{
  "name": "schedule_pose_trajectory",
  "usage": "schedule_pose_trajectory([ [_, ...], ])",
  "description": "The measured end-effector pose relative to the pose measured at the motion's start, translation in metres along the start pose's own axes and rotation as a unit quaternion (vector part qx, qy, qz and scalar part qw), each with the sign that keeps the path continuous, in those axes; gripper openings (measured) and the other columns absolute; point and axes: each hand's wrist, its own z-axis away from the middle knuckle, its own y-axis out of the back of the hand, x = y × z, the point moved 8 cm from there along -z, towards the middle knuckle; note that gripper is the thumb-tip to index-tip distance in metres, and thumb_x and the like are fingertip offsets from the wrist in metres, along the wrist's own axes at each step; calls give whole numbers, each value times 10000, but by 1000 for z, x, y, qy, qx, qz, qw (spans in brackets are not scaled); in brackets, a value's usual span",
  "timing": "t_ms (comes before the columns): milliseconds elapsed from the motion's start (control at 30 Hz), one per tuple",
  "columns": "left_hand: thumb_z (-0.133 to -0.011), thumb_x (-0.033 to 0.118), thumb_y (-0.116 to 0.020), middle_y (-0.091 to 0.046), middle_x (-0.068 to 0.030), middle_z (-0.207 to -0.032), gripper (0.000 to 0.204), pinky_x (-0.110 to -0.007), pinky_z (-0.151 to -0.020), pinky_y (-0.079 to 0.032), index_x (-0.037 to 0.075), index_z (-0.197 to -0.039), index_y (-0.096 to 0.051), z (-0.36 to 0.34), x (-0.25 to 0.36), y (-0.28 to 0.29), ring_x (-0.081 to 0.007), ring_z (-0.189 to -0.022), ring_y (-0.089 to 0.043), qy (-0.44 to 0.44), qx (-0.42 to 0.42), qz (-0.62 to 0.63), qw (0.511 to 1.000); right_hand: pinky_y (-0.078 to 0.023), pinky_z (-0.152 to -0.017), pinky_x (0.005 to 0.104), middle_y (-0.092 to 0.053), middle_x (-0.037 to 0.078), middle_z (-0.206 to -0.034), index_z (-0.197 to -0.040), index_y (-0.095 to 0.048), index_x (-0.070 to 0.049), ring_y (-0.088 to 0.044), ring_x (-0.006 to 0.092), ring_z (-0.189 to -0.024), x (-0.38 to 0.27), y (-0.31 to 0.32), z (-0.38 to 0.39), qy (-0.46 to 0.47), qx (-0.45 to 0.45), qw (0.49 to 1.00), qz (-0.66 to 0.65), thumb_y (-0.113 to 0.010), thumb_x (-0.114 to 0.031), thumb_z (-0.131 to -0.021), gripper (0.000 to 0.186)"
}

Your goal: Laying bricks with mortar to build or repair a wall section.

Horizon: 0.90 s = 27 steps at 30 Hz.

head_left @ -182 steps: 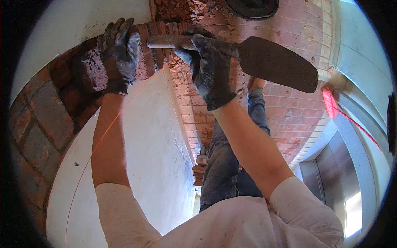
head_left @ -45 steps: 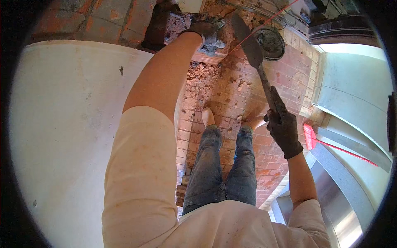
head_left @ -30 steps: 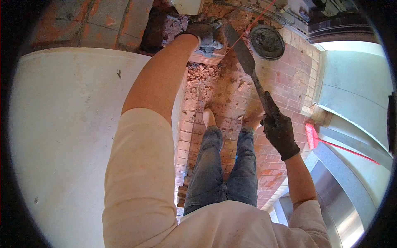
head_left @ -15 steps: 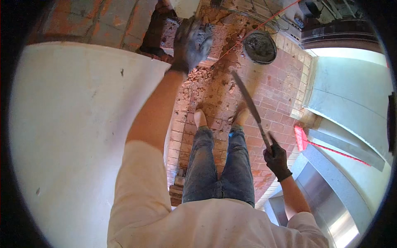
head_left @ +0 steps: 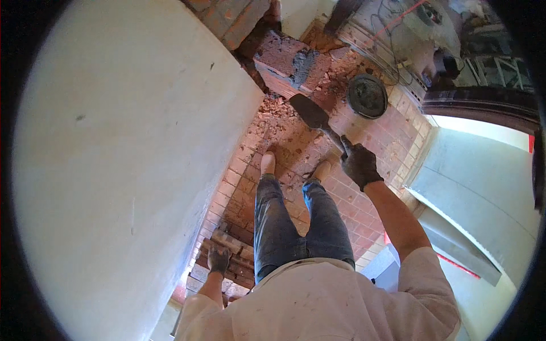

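Note:
My right hand [head_left: 361, 165], in a dark glove, is closed round the handle of a trowel [head_left: 311, 112]. The blade points up and left, over the floor just short of the brickwork. My left hand [head_left: 218, 260], gloved too, is down at a stack of bricks [head_left: 242, 267] beside my left leg. Its fingers bend over a brick [head_left: 226, 241] on top of the stack. Ahead, laid brickwork [head_left: 281, 54] stands at the end of the pale wall, with grey mortar [head_left: 304, 65] smeared on its right part.
A round black tub [head_left: 367, 96] of grey mortar stands ahead to the right. Broken brick bits [head_left: 276, 113] litter the tiled floor by the brickwork. A pale wall [head_left: 131, 142] fills the left side. Cables and a red line run at the far right; pale panels [head_left: 472, 165] lean at right.
My left hand has dropped from the brickwork to the brick stack by my leg. My right hand has moved forward and left, turning the trowel so its blade shows flat. The view has tilted.

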Motion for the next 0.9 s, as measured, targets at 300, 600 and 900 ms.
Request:
schedule_pose_trajectory([
  [300, -921, 400, -526, -490, -300, -1295, 593, -466, -1063, -335, -69, -1279, -464, 130, 11, -95, -439, -1227, -427, 66, 45, 172, 982, -518, -674, 469, -630, 178, -840, -1314, -522, -148, -647, 342, -789, -15, 30, -15, 54, 74, 996, 3, -605, -241, -823, 507],
  [600, -892, 412, -566, -532, -260, -1281, 623, -442, -1002, -413, -39, -1312, -475, 122, 27, -83, -414, -1187, -501, 41, 39, 285, 957, -511, -641, 463, -614, 168, -831, -1311, -529, -177, -634, 336, -745, -20, 46, -2, 63, 152, 986, 40, -609, -238, -821, 501],
  [900, -884, 358, -568, -544, -255, -1267, 573, -429, -997, -417, -58, -1272, -496, 100, -22, -131, -394, -1182, -511, -5, -11, 174, 985, -504, -632, 464, -596, 149, -817, -1321, -523, -175, -618, 344, -729, -16, 39, 36, 36, 229, 973, 0, -618, -239, -820, 513],
])
